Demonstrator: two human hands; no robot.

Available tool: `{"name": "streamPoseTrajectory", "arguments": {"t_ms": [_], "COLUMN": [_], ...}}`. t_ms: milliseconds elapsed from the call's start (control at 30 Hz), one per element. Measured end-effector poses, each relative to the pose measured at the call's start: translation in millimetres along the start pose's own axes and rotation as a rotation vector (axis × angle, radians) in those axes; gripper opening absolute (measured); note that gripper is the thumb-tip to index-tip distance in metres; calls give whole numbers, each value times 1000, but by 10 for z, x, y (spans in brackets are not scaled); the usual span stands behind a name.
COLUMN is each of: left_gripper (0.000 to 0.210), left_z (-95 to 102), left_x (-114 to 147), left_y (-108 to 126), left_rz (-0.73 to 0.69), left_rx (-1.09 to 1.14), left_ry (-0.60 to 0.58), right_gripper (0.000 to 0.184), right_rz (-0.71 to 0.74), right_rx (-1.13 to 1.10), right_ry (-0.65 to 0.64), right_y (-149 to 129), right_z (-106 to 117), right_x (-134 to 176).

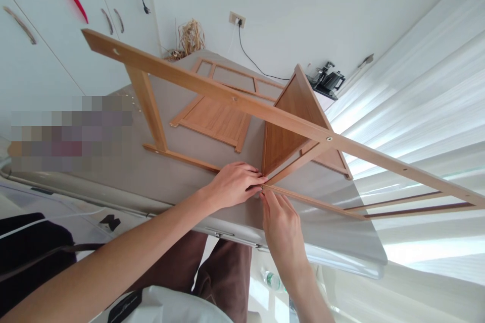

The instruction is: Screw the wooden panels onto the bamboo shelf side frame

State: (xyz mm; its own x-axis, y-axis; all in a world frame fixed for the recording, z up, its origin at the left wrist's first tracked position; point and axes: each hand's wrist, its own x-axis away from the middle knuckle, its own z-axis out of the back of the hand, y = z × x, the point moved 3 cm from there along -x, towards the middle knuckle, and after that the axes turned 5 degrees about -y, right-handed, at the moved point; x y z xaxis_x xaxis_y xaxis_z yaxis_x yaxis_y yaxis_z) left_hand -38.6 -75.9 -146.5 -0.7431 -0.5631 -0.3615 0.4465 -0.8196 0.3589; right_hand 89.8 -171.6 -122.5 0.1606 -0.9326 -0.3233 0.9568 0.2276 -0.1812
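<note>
A light wooden frame (235, 98) stands partly assembled on the grey table, with a long rail slanting across the view. A solid wooden panel (290, 121) rises at an angle inside it. My left hand (240, 181) grips the near lower rail where it meets the panel's corner, thumb and fingers closed around that joint. Close beside it, my right hand (280, 212) pinches at the same joint from the near side. Whatever sits between its fingertips is too small and hidden to name. Screw holes and a round metal fitting (329, 139) show in the upper rail.
On the grey table (125, 176) lie a slatted wooden panel (215, 118) and another frame piece (235, 81). A black kettle (333, 81) stands at the back right. White cabinets (49, 35) are at left, a sheer curtain (428, 126) at right. A bottle (272, 280) lies below.
</note>
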Motion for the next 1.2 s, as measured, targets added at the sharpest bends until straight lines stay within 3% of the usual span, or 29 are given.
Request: {"name": "streamPoseTrajectory", "arguments": {"t_ms": [233,467,600,800,1000,1200], "left_gripper": [26,26,25,26,29,28], "left_z": [16,20,24,7,-28,-47], "left_x": [2,-1,6,1,6,9], "left_y": [12,16,16,1,-13,-21], "left_rz": [-16,-8,-12,-1,6,-1], "left_rx": [5,-1,0,-3,-11,-10], "left_ry": [25,32,32,33,24,23], "right_gripper": [28,37,40,40,33,25], "right_rz": [-77,-495,-588,-548,-374,-253], "right_rx": [-98,-413,-578,-547,-388,-325], "right_ry": [21,-20,-64,-45,54,65], "right_y": [76,305,381,359,281,279], "right_z": [-70,-134,-183,-200,-197,-228], "right_x": [35,125,158,156,189,147]}}
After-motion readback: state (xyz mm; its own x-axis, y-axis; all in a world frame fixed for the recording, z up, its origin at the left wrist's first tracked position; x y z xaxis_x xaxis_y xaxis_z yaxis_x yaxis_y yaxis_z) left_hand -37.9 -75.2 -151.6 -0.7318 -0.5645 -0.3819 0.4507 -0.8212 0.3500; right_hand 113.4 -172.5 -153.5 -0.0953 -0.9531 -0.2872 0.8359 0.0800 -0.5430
